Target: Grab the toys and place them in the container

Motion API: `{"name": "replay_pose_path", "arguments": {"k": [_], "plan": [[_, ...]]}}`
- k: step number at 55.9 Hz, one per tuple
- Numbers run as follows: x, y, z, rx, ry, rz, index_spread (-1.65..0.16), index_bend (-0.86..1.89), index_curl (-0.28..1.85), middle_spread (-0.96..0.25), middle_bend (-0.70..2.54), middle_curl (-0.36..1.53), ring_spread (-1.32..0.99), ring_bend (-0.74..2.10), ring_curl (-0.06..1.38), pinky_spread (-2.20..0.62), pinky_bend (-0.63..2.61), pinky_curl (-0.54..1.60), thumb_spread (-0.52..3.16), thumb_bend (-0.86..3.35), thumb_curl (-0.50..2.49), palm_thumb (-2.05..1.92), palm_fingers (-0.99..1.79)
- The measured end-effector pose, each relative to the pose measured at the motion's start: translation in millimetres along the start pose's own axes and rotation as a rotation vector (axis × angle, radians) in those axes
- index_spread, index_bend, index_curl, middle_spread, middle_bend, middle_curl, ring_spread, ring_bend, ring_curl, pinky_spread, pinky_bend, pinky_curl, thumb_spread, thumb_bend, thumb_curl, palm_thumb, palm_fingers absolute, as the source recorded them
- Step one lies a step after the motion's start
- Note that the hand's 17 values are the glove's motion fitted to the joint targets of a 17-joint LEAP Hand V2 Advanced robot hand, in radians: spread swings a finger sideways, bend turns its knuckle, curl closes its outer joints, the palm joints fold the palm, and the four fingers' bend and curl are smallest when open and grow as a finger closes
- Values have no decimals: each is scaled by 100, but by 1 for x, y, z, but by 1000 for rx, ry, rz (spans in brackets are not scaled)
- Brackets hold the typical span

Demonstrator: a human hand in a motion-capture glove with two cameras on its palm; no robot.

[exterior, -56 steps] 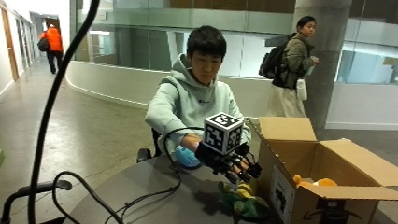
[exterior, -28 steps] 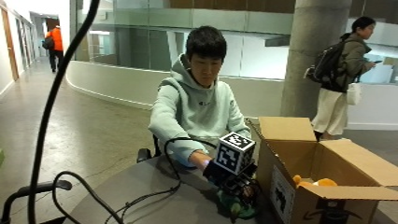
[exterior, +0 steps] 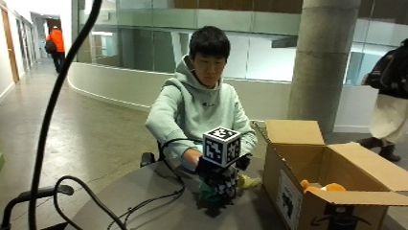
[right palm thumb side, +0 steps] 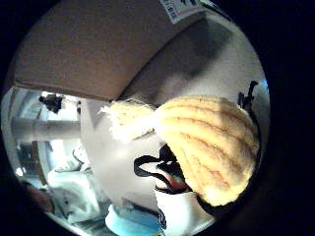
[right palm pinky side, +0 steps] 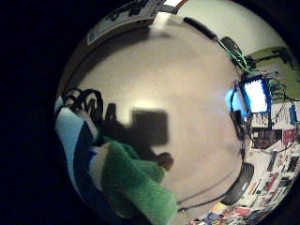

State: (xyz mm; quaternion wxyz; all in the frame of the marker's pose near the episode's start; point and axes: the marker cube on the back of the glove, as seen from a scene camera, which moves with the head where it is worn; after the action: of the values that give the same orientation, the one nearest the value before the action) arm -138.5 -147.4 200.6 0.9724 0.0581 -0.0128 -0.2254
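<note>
Gripping a green-and-yellow plush toy in the black-gloved right hand, low over the grey table, beside the open cardboard box.

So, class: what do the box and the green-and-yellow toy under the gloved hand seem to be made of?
Box: corrugated cardboard, it seems; matte brown, with folded flaps and a printed label. Toy: soft plush fabric, apparently; fuzzy ribbed yellow pile, with fleecy green in the other palm view.

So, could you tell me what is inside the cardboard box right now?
Inside the cardboard box, an orange and yellow toy shows above the front wall. That wall and flap hide the rest of the interior.
</note>
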Motion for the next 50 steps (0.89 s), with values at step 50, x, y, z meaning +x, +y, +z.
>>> {"name": "replay_pose_path", "arguments": {"k": [50], "plan": [[-139,-54,-333,474,116,-48,-8,116,92,-11,140,77,-25,147,57,-39,104,65,78,-3,84,32,113]]}}
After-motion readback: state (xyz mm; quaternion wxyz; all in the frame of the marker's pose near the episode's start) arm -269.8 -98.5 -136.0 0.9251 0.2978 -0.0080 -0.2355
